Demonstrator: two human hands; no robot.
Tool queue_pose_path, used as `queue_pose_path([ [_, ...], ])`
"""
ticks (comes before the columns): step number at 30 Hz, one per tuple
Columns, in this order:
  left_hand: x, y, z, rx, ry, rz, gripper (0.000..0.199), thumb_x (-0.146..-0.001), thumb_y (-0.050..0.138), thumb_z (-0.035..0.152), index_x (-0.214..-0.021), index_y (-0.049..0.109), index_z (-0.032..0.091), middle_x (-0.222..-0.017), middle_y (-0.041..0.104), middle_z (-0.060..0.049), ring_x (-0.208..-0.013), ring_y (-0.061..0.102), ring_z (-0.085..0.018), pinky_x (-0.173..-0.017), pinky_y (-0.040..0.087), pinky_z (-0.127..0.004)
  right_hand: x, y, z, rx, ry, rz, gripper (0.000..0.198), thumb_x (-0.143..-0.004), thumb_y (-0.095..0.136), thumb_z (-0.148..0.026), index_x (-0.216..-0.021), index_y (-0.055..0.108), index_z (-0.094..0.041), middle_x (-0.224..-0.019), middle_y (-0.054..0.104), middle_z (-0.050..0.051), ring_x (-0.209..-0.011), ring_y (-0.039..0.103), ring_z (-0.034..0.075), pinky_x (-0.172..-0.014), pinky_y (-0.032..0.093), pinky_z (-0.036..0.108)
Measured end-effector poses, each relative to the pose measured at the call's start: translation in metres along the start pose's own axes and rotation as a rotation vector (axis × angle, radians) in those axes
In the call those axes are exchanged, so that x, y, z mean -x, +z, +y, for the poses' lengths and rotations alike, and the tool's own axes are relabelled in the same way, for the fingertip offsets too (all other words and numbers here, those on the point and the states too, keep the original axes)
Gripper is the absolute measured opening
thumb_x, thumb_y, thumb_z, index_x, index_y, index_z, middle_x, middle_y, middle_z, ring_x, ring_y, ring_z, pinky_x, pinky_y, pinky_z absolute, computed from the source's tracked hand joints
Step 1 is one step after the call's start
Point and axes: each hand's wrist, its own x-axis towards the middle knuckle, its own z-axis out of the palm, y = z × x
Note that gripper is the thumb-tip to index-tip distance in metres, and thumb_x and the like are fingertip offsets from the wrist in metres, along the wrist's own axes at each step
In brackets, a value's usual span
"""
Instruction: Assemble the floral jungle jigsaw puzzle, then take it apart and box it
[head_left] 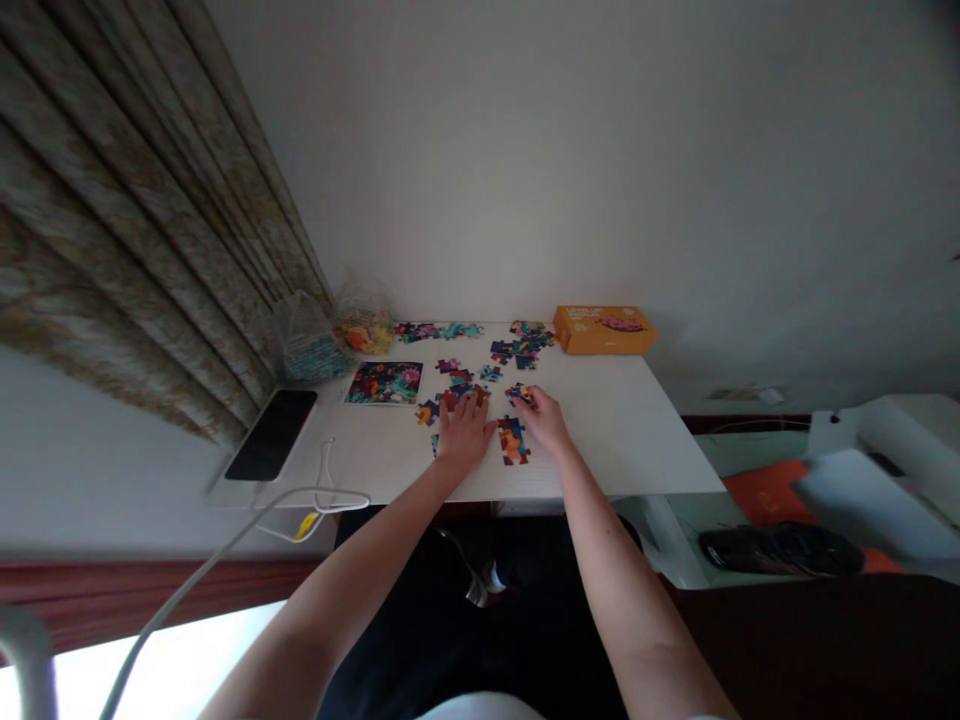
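Small joined puzzle section (514, 443) lies on the white bench (615, 440), between the hands. Left hand (464, 438): fingers spread, gripping nothing, laid over a larger puzzle cluster (449, 400). Right hand (547, 420): fingers pinch a puzzle piece (514, 393) just beyond the small section. Farther: picture card (384, 383) at left, orange box (604, 335) at right.

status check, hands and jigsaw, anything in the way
Left hand spread flat on jigsaw pieces. Right hand touching another piece, grip unclear. White cable at front left, clear of both hands.
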Motion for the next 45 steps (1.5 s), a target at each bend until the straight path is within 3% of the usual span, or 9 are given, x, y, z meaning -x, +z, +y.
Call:
queue_pose_path([
  [6,-0.013,-0.006,-0.013,-0.045,-0.007,0.01,0.052,-0.104,0.043,0.04,-0.153,0.047,0.022,-0.164,0.04,-0.017,-0.153,0.035,-0.033,-0.126,0.013,-0.064,0.0,0.002,0.0,0.105,-0.033,0.066,0.028,-0.089,0.059,-0.052,-0.091,0.064,-0.025,-0.09,0.075,0.005,-0.077,0.069,0.023,-0.074,0.052,0.035],
  [9,0.003,-0.005,-0.011,-0.012,0.213,-0.003,0.053,-0.105,0.042,0.041,-0.151,0.05,0.016,-0.16,0.046,-0.019,-0.151,0.039,-0.03,-0.128,0.016,-0.055,0.0,0.001,0.0,0.081,-0.032,0.101,0.029,-0.089,0.059,-0.054,-0.089,0.063,-0.025,-0.089,0.075,0.005,-0.078,0.068,0.024,-0.075,0.052,0.035],
  [12,0.027,-0.003,-0.011,0.044,0.514,-0.084,0.05,-0.104,0.047,0.044,-0.149,0.053,0.022,-0.157,0.051,-0.013,-0.151,0.04,-0.025,-0.129,0.019,-0.049,-0.001,0.001,0.001,0.007,-0.019,0.127,0.033,-0.087,0.061,-0.058,-0.089,0.063,-0.025,-0.088,0.075,0.005,-0.078,0.067,0.023,-0.074,0.053,0.034],
  [14,0.038,-0.004,-0.015,0.068,0.608,-0.122,0.048,-0.103,0.051,0.043,-0.148,0.055,0.028,-0.157,0.051,-0.009,-0.151,0.04,-0.023,-0.13,0.018,-0.049,-0.002,0.001,0.002,-0.055,0.002,0.149,0.037,-0.083,0.065,-0.061,-0.088,0.064,-0.024,-0.087,0.075,0.005,-0.079,0.067,0.022,-0.072,0.054,0.034],
  [19,0.043,-0.012,-0.027,0.116,0.586,-0.143,0.038,-0.101,0.054,0.03,-0.138,0.064,0.03,-0.153,0.057,-0.007,-0.147,0.046,-0.021,-0.129,0.021,-0.049,-0.002,-0.002,0.001,-0.265,0.055,0.169,0.045,-0.07,0.08,-0.06,-0.091,0.064,-0.023,-0.09,0.076,0.005,-0.081,0.07,0.022,-0.076,0.057,0.035],
  [23,0.042,-0.013,-0.026,0.144,0.568,-0.104,0.033,-0.103,0.05,0.028,-0.131,0.068,0.028,-0.148,0.061,-0.008,-0.144,0.049,-0.021,-0.126,0.03,-0.048,0.001,-0.001,-0.002,-0.309,0.095,0.04,0.047,-0.066,0.084,-0.053,-0.097,0.063,-0.024,-0.081,0.074,0.002,-0.076,0.071,0.021,-0.074,0.056,0.034],
  [29,0.045,-0.011,-0.024,0.146,0.581,-0.11,0.034,-0.103,0.049,0.029,-0.132,0.067,0.027,-0.15,0.06,-0.006,-0.146,0.047,-0.021,-0.125,0.03,-0.049,0.001,0.005,0.001,-0.099,0.041,-0.108,0.038,-0.073,0.077,-0.052,-0.098,0.068,-0.024,-0.075,0.071,0.0,-0.071,0.067,0.021,-0.071,0.052,0.033],
  [36,0.045,-0.014,-0.023,0.14,0.587,-0.154,0.04,-0.096,0.059,0.032,-0.135,0.065,0.029,-0.151,0.058,-0.005,-0.147,0.046,-0.023,-0.127,0.025,-0.048,0.002,0.006,0.003,0.257,-0.144,-0.087,0.026,-0.084,0.072,-0.04,-0.104,0.074,-0.024,-0.094,0.071,0.005,-0.076,0.062,0.02,-0.075,0.049,0.035],
  [45,0.044,-0.011,-0.024,0.114,0.612,-0.143,0.04,-0.095,0.06,0.034,-0.135,0.064,0.028,-0.151,0.059,-0.004,-0.147,0.046,-0.023,-0.127,0.026,-0.048,0.004,0.008,0.0,0.342,-0.226,-0.089,0.013,-0.09,0.072,-0.035,-0.097,0.076,-0.024,-0.099,0.069,0.007,-0.093,0.064,0.023,-0.084,0.051,0.036],
])
